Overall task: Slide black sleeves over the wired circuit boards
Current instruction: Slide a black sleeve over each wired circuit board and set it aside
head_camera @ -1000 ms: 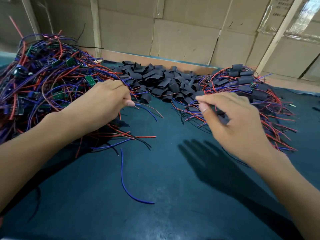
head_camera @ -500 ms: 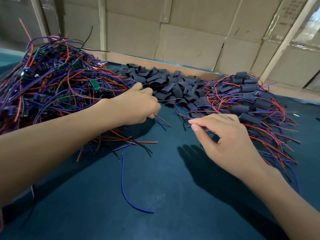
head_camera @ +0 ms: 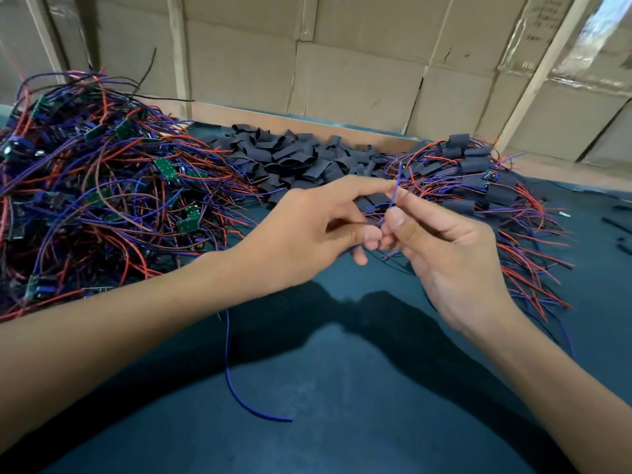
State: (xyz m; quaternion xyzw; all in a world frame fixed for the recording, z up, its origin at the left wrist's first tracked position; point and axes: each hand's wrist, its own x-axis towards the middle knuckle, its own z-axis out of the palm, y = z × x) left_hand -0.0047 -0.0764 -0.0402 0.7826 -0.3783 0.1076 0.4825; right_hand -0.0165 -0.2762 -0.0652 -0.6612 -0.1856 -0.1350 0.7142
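A big tangle of red and blue wires with small green circuit boards covers the left of the table. Loose black sleeves are heaped at the back centre. Boards with sleeves on them pile up at the right. My left hand and my right hand meet in the middle above the table. Both pinch a thin blue wire that stands up between their fingertips. Whatever hangs below the fingers is hidden.
A loose blue wire curls on the dark teal table mat near the front. Small black bits lie at the far right. A wooden ledge and cardboard boxes close off the back.
My left hand has left the wire pile and swung right. My right hand has come left and up from the sleeved pile. They now meet, pinching a blue wire.
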